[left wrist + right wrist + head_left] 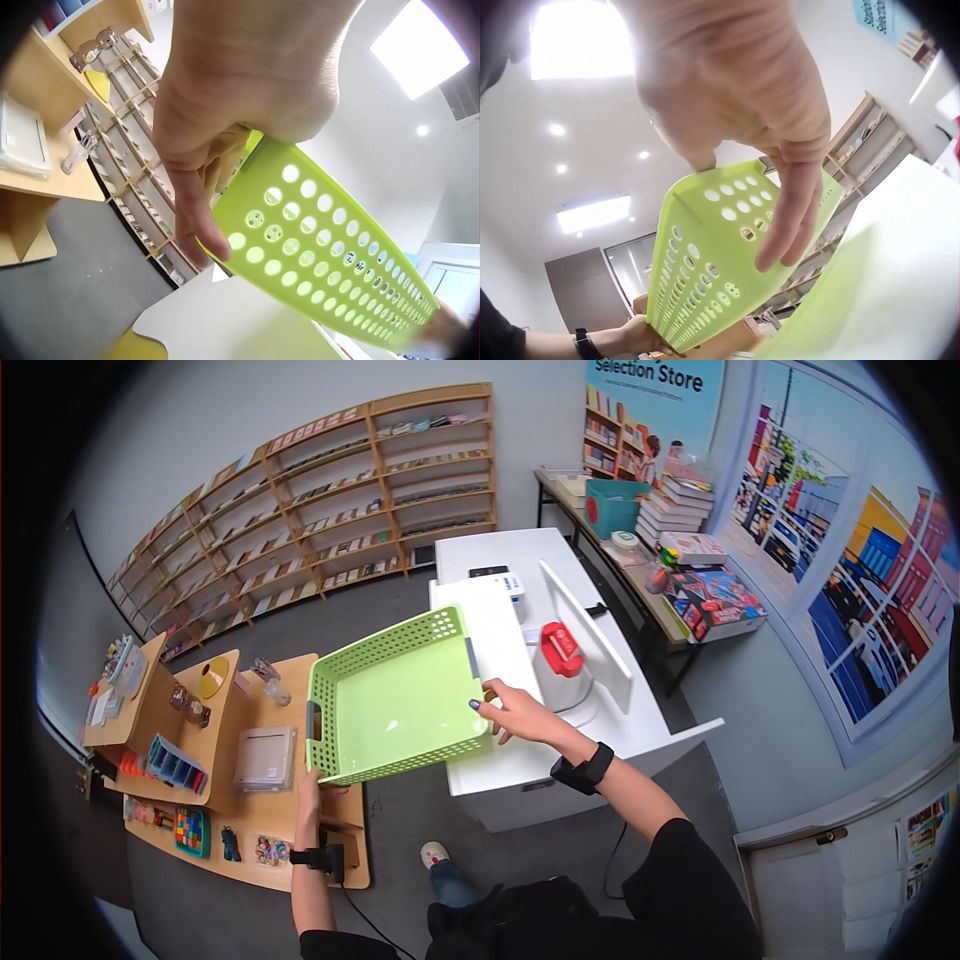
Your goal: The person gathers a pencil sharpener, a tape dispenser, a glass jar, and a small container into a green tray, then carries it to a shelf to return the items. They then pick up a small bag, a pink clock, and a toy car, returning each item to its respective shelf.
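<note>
Green basket (pixel 395 695) is tilted in mid-air, partly over the white bench (pixel 640 730) — empty, prob. light, stiff plastic w/ slick walls. Left grip (pixel 308 788) and right grip (pixel 515 715) each clasp a rim — best hold there.
</note>
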{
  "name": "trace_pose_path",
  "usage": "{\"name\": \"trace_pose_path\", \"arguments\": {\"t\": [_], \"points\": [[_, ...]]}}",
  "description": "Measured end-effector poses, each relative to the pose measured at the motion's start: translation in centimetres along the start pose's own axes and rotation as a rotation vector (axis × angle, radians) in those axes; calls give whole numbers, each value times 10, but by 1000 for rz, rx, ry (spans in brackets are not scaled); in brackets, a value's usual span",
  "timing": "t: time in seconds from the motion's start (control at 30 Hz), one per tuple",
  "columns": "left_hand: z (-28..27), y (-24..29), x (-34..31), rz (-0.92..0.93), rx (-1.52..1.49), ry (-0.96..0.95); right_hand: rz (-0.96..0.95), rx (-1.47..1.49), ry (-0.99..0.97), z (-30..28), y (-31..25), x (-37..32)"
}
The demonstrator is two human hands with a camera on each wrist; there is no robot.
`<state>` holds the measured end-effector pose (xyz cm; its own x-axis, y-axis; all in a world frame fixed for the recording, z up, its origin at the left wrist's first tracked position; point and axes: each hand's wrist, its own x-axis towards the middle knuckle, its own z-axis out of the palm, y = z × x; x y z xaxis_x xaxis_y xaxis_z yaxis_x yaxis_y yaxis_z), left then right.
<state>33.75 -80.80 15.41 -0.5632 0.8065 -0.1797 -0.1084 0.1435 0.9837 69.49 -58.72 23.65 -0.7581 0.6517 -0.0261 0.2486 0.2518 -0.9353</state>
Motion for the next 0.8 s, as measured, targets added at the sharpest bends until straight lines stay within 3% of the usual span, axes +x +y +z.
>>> {"name": "trace_pose_path", "arguments": {"t": [0.07,0.17,0.23,0.33,0.63,0.8], "points": [[-45,-24,45,3,-4,-5,27,-38,8,21,-3,42],[-75,-8,80,78,13,-56,31,-112,54,50,-15,105],[-108,-17,120,19,-20,-87,114,-140,-3,65,-34,146],[-141,-26,170,15,-80,-82,75,-238,17,93,-41,206],[-151,-31,288,-136,-247,-140,151,-522,-122,104,-96,356],[-150,-49,390,-160,-213,-94,214,-523,-64,89,-65,468]]}}
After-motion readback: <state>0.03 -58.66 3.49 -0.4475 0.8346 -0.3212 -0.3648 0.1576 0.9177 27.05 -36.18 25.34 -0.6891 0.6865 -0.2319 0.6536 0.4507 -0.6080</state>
